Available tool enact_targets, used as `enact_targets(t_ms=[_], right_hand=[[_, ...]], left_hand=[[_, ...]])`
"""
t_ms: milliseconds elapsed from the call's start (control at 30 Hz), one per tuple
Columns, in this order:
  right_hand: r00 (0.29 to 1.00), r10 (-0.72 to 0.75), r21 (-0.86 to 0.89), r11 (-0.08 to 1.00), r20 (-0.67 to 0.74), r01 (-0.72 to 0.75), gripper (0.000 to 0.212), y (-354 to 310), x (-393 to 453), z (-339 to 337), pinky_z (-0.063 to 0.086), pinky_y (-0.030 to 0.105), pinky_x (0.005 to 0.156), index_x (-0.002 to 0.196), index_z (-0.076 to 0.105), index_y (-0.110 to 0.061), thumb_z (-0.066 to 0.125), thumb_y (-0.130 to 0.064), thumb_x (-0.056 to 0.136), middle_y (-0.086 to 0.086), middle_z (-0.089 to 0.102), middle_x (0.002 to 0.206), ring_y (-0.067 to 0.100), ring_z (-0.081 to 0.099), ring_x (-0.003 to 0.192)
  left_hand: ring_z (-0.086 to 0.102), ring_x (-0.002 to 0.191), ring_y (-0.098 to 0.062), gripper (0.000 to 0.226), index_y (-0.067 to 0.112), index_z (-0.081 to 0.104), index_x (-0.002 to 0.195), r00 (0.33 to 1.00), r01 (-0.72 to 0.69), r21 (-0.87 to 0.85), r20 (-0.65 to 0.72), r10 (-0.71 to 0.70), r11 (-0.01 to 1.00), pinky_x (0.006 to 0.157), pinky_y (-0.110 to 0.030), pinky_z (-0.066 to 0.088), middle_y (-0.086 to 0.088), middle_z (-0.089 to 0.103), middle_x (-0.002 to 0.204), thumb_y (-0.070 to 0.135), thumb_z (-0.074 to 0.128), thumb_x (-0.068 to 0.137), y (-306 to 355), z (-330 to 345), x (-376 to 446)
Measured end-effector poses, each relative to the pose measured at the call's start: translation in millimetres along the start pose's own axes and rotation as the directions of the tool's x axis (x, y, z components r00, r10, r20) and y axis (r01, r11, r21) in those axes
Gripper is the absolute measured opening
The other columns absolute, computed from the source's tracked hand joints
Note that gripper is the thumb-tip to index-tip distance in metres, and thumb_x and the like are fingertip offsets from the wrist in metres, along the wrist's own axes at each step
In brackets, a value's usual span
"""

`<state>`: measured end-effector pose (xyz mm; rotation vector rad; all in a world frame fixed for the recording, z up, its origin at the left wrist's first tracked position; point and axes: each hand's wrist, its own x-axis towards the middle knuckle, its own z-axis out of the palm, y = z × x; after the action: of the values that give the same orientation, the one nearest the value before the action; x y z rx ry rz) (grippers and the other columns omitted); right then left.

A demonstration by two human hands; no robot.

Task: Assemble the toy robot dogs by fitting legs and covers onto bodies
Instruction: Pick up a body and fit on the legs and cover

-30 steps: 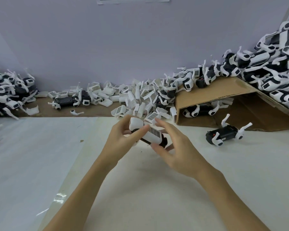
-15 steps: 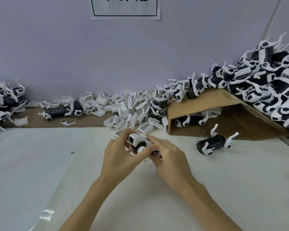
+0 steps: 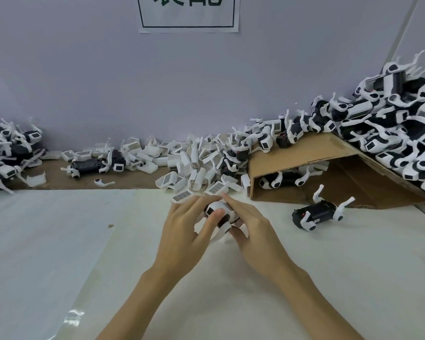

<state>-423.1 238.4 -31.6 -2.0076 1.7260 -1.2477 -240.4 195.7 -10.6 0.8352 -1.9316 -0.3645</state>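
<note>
Both hands, left (image 3: 184, 231) and right (image 3: 253, 231), curl around a toy dog (image 3: 219, 213) just above the white table (image 3: 329, 278), left thumb pressing its side. Loose covers (image 3: 194, 168) lie beyond; a legged body (image 3: 317, 213) sits right, near cardboard (image 3: 304, 150).

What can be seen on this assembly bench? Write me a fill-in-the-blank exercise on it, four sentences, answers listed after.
1. The small white and black toy dog is held by ____ hands at once.
2. The sheet of brown corrugated cardboard leans like a ramp on the person's ____ side.
3. The black toy dog body with white legs lying alone on the white table cover has its legs pointing ____.
4. The white paper sign with green characters hangs on the ____.

Missing words: both; right; up; wall
</note>
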Motion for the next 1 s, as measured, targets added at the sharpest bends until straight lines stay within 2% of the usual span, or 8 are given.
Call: enact_targets(t_ms=[133,233,433,567,667,767,900,1000], right_hand=[[0.998,-0.008,-0.003,1.000,0.058,0.008,0.065,-1.4,0.2,3.4,0.037,0.004,0.099,0.160,0.038,-0.034,0.066,-0.019,0.103,-0.018,0.055,0.132,0.001,0.048,0.125],[0.998,-0.010,-0.025,1.000,0.062,0.012,0.065,-2.7,-1.4,5.8,0.036,0.003,0.098,0.161,0.034,-0.037,0.063,-0.029,0.104,-0.012,0.052,0.129,0.001,0.044,0.123],[1.000,0.002,-0.086,0.996,0.018,-0.001,0.066,-6.2,-2.5,5.2,0.044,0.015,0.096,0.158,0.036,-0.045,0.067,-0.037,0.101,-0.011,0.046,0.113,0.004,0.045,0.115],[0.972,0.173,0.314,0.925,0.157,-0.215,0.065,-12.6,1.9,-2.0,0.044,0.013,0.101,0.148,0.050,-0.047,0.069,-0.061,0.087,-0.017,0.058,0.127,-0.002,0.056,0.121],[0.944,0.166,0.506,0.810,0.286,-0.296,0.061,-16.3,5.5,-6.6,0.053,0.033,0.105,0.140,0.060,-0.035,0.068,-0.062,0.086,-0.007,0.072,0.124,0.011,0.068,0.117],[0.937,0.195,0.513,0.794,0.290,-0.325,0.046,-20.4,5.1,-10.1,0.054,0.048,0.105,0.124,0.071,-0.024,0.069,-0.056,0.090,0.005,0.076,0.112,0.022,0.074,0.106],[0.927,0.274,0.488,0.791,0.256,-0.369,0.050,-23.4,7.7,-24.1,0.063,0.052,0.088,0.105,0.077,-0.013,0.069,-0.060,0.091,0.013,0.078,0.099,0.032,0.078,0.089],[0.892,0.387,0.713,0.556,0.233,-0.427,0.059,-26.0,34.0,-62.1,0.065,0.044,0.077,0.111,0.075,-0.003,0.071,-0.058,0.091,0.026,0.075,0.100,0.041,0.077,0.090]], left_hand=[[0.070,0.110,-0.013,0.045,0.036,0.078,0.117,0.982,0.190,-0.271,0.071,-0.177,0.943,0.092,-0.033,0.052,0.016,0.077,0.110,0.055,0.038,0.107,-3.1,-4.2,4.6],[0.071,0.107,-0.016,0.047,0.039,0.078,0.117,0.962,0.270,-0.377,0.138,-0.234,0.886,0.092,-0.038,0.053,0.008,0.080,0.109,0.058,0.036,0.108,-3.8,-8.9,8.3],[0.067,0.100,-0.016,0.041,0.039,0.069,0.115,0.954,0.240,-0.236,0.235,-0.185,0.941,0.091,-0.032,0.053,0.012,0.075,0.105,0.068,0.066,0.085,-10.5,-12.3,9.6],[0.072,0.103,-0.017,0.040,0.038,0.077,0.109,0.927,0.372,-0.463,0.223,-0.301,0.804,0.091,-0.033,0.051,0.000,0.079,0.105,0.067,0.066,0.083,-15.2,-17.7,14.2],[0.067,0.123,-0.016,0.048,0.037,0.078,0.120,0.898,0.439,-0.546,0.280,-0.338,0.714,0.111,-0.040,0.043,0.001,0.078,0.122,0.068,0.065,0.085,-24.0,-21.8,16.2],[0.063,0.129,-0.011,0.056,0.040,0.075,0.127,0.869,0.493,-0.522,0.345,-0.355,0.696,0.118,-0.045,0.037,0.006,0.075,0.130,0.074,0.065,0.084,-33.6,-20.1,16.1],[0.063,0.126,-0.005,0.062,0.046,0.067,0.137,0.855,0.511,-0.510,0.387,-0.346,0.692,0.106,-0.038,0.042,0.013,0.071,0.135,0.084,0.050,0.090,-37.9,-14.7,15.5],[0.070,0.118,-0.017,0.077,0.035,0.065,0.139,0.846,0.529,-0.581,0.299,-0.442,0.619,0.095,-0.040,0.050,0.005,0.074,0.130,0.087,0.041,0.088,-39.6,-10.9,19.1]])
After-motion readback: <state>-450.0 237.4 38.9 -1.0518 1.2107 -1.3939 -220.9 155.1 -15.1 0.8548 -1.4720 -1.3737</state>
